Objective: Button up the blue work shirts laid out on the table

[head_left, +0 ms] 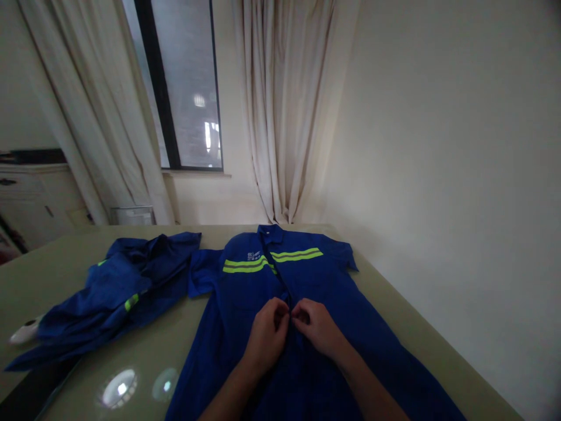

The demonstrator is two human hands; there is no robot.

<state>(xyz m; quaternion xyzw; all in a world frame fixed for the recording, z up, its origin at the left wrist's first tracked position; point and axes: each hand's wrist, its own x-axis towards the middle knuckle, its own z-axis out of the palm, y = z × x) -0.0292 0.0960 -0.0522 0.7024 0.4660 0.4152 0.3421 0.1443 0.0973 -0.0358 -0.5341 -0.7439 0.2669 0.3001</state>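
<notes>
Shirt: a royal-blue short-sleeved work shirt (236,298) of woven cloth lies flat, front side up, with its collar (269,233) towards the window.
Markings: two yellow-green reflective stripes (245,266) cross the chest, with small pale lettering above the left-hand stripe.
Place: it lies spread on the pale olive glossy table (175,339), its hem towards the person.
Left hand (268,330): the fingers are curled and pinch the front placket at mid-chest.
Right hand (318,327): likewise pinches the placket, fingertips almost meeting those of the left.
Second garment (127,286): a rumpled heap of the same blue cloth, just beside the shirt's sleeve.
White object (24,332): small and rounded, at the heap's edge.
Background: cream curtains (284,117) frame a dark-framed window (184,82).
</notes>
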